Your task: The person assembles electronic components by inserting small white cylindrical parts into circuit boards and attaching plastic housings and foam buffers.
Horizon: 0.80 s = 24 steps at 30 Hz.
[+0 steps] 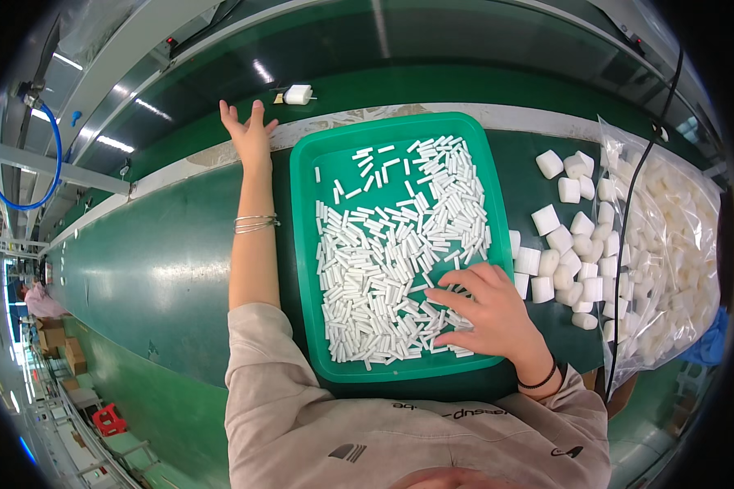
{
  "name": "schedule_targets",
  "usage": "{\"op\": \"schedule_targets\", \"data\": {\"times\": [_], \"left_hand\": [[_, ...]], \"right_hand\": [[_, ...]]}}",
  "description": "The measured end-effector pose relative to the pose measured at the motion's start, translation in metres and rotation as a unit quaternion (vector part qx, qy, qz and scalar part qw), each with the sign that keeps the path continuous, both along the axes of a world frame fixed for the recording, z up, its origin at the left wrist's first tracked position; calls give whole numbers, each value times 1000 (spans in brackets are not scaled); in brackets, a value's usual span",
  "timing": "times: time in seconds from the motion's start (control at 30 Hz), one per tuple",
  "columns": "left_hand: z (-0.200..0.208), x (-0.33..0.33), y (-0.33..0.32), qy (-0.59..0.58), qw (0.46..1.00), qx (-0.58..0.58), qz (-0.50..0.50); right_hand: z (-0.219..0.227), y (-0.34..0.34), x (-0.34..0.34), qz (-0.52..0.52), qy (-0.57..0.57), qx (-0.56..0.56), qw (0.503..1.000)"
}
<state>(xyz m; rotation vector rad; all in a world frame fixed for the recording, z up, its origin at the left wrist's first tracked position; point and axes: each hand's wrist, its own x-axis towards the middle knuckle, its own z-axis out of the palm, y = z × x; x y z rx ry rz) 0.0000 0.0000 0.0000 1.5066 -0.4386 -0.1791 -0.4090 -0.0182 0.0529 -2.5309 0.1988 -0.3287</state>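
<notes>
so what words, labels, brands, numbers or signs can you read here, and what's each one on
Beige shirt: dark lettering on the chest, upside down and broken by folds; I won't copy printed words out.
Same shirt: a striped mark and a small dark mark, neither readable as words.
Green tray, white sticks, clear bag: no lettering I can make out.
Brown boxes: too small to tell.

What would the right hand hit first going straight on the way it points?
The right hand would likely meet the sticks first; its height above them is unclear.
</notes>
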Motion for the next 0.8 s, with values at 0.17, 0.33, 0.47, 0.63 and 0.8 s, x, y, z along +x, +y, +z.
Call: {"op": "schedule_targets", "data": {"times": [0.17, 0.33, 0.47, 0.63, 0.8], "left_hand": [[-5, -1, 8, -21, 993, -117, 15], [-3, -2, 4, -54, 996, -67, 14], [-4, -3, 5, -56, 996, -67, 9], [-5, -4, 4, -71, 996, -51, 7], [-6, -3, 4, -77, 996, -46, 5]], "right_hand": [[12, 2, 3, 7, 33, -46, 998], [1, 4, 0, 11, 43, -28, 999], [-6, 4, 0, 1, -11, -18, 1000], [-10, 2, -1, -26, -35, 3, 999], [-2, 3, 1, -22, -39, 23, 999]]}}
